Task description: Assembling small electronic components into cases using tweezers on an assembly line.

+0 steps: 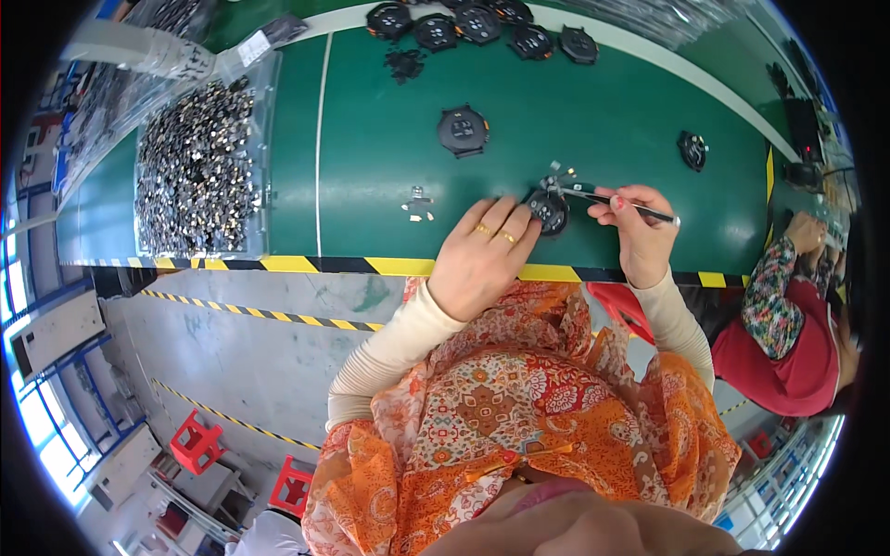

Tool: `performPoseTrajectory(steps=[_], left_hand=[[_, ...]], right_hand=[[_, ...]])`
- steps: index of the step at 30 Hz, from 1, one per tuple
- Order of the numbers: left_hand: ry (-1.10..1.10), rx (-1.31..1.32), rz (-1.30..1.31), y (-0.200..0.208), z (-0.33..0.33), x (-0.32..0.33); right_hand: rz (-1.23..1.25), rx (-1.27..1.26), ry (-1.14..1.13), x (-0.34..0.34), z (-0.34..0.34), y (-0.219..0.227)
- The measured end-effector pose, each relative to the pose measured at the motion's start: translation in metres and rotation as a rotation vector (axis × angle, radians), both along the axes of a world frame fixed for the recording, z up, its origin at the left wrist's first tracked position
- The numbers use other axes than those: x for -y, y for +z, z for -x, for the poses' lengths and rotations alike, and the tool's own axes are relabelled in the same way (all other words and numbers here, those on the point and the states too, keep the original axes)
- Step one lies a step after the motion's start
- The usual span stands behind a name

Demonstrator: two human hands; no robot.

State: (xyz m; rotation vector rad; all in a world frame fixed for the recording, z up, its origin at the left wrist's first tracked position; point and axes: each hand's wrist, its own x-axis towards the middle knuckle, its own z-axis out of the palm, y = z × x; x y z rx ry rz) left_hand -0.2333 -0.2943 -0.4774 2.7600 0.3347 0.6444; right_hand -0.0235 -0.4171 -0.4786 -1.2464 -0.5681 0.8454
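My left hand (489,255) steadies a round black watch case (550,217) on the green bench, its fingertips at the case's left side. In my right hand (646,232) is a pair of tweezers (589,195), gripped between thumb and fingers. The tweezer tips reach the case's upper edge, where small metallic parts (556,176) stick out; their exact contact is too small to tell. To the left of my left hand lie a few small silver and gold pieces (419,204). Another dark watch case (463,131) lies farther back, apart from both hands.
A clear tray (262,176) heaped with small metallic parts stands at the left. Several watch cases (477,23) and a pile of black bits (404,64) lie at the back. One more case (692,150) is at the right. A co-worker's hand (807,232) shows at far right.
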Motion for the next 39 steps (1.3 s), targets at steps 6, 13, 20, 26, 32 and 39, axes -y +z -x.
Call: performPoseTrajectory(steps=[6, 13, 20, 26, 32, 39], left_hand=[[-0.025, 0.109, 0.034, -0.009, 0.000, 0.011], [-0.039, 0.137, 0.080, -0.011, -0.004, 0.011], [-0.026, 0.162, 0.077, -0.012, -0.007, 0.012], [-0.027, 0.149, 0.081, -0.012, -0.006, 0.011], [-0.026, 0.142, 0.031, -0.013, -0.002, 0.011], [-0.125, 0.040, -0.004, -0.006, -0.002, 0.007]], right_hand=[[0.053, -0.056, 0.007, 0.007, 0.002, -0.002], [0.026, -0.051, 0.043, 0.012, 0.002, -0.003], [0.027, -0.056, 0.072, 0.012, -0.001, -0.003], [0.062, -0.048, 0.035, 0.008, 0.003, -0.001], [0.087, -0.053, 0.006, 0.005, 0.005, 0.002], [0.121, -0.056, 0.002, 0.005, 0.009, 0.010]])
